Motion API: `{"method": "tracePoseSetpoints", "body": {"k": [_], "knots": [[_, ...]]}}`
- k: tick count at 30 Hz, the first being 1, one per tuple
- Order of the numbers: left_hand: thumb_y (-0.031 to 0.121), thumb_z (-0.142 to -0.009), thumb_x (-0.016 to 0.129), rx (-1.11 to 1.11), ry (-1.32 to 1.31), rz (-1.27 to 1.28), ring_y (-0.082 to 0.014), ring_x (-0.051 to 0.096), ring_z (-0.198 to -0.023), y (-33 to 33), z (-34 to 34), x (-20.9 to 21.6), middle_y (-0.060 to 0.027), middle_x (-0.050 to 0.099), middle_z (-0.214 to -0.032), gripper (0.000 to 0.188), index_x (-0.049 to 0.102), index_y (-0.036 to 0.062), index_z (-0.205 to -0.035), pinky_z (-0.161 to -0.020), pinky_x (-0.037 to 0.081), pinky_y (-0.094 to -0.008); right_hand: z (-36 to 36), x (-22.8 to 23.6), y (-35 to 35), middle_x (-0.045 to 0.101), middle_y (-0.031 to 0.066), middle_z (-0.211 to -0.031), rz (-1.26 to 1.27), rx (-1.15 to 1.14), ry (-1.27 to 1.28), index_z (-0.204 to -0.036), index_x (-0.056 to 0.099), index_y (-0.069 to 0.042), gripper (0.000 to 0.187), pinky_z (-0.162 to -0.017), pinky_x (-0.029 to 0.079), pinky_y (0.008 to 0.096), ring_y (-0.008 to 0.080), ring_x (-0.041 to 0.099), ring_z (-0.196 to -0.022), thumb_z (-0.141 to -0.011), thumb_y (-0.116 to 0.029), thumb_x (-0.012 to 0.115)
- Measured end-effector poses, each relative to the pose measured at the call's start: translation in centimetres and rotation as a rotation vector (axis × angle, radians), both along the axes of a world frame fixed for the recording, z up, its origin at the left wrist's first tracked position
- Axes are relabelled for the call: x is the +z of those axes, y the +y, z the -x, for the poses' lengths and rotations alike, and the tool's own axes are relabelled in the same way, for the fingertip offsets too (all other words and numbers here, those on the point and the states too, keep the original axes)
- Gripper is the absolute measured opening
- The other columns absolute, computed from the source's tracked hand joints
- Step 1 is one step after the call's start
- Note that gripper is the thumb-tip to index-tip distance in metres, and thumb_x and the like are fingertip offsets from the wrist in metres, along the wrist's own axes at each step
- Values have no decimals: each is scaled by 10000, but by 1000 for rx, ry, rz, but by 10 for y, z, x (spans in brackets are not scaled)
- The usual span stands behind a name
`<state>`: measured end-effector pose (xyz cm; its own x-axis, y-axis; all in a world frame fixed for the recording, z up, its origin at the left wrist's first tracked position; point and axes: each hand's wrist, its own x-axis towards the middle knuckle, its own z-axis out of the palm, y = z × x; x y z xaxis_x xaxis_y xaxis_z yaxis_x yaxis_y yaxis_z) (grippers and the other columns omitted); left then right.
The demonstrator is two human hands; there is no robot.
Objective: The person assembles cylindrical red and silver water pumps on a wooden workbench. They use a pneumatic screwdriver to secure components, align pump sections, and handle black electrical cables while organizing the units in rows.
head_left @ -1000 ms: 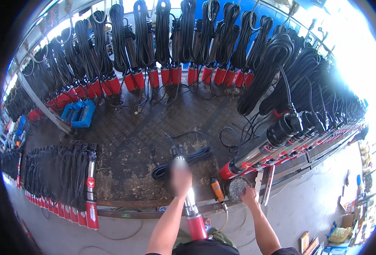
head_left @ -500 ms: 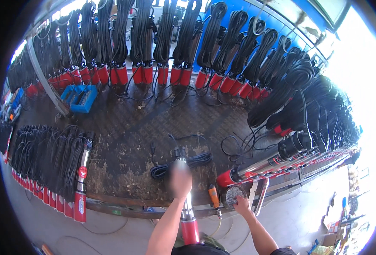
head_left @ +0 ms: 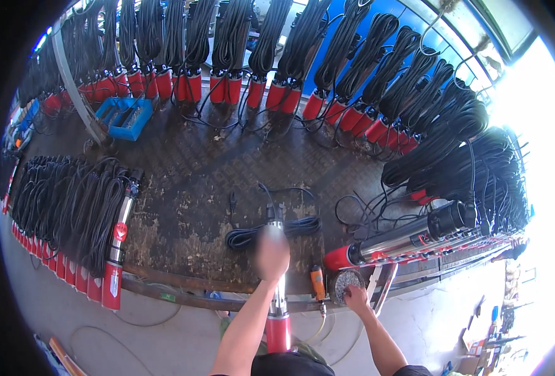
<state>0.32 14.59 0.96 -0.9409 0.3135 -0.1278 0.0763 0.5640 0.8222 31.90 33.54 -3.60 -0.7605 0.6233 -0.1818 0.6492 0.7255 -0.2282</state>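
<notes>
A silver submersible pump [head_left: 279, 299] with a red end lies lengthwise in front of me, its red end jutting past the bench edge toward my body. My left hand [head_left: 271, 257] is closed round its tube, the fingers partly blurred. Beneath the pump's far part a coiled black cable [head_left: 243, 237] lies crosswise. At the bench's front edge, my right hand [head_left: 355, 297] dips its bent fingers into a round dish [head_left: 340, 285] of small metal pieces. Its fingertips are pressed together among them; what they pinch is too small to make out.
An orange-bodied power tool [head_left: 317, 282] with a hose stands left of the dish. Finished-looking pumps [head_left: 409, 235] are stacked at right, with more at left [head_left: 111, 276] and along the back [head_left: 227, 88]. A blue divided bin [head_left: 125, 131] sits at the back left.
The whole view has shifted slightly, with the bench appearing higher in the picture. Both hands stay in place, the left on the pump, the right in the dish.
</notes>
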Motion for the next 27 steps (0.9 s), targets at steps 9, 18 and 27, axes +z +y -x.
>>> {"method": "tracePoseSetpoints", "body": {"k": [9,18,27], "knots": [[374,-974,547,-1,40,24,-471,667,-928,1,0,-1,-304,578,-1212,654,330,-50,-1421,-797,553,-526,4,27,1,693,179,-744,-40,-21,140,-830,758,-64,196,-660,553,446,366,687,-685,-792,-252,723],[348,-987,535,19,-42,55,-479,666,-903,2,-3,5,-312,567,-1228,677,277,-45,-1474,-773,545,-532,97,98,-44,721,87,-773,731,-338,476,-1009,712,57,192,-612,557,254,118,700,-689,-925,-107,654],[322,-982,534,-20,-35,127,-445,661,-869,4,-1,12,-265,577,-1093,699,215,76,-1554,-742,547,-529,289,99,-78,662,116,-822,142,228,624,-921,728,-42,145,-645,515,364,291,660,-734,-814,-136,756]]}}
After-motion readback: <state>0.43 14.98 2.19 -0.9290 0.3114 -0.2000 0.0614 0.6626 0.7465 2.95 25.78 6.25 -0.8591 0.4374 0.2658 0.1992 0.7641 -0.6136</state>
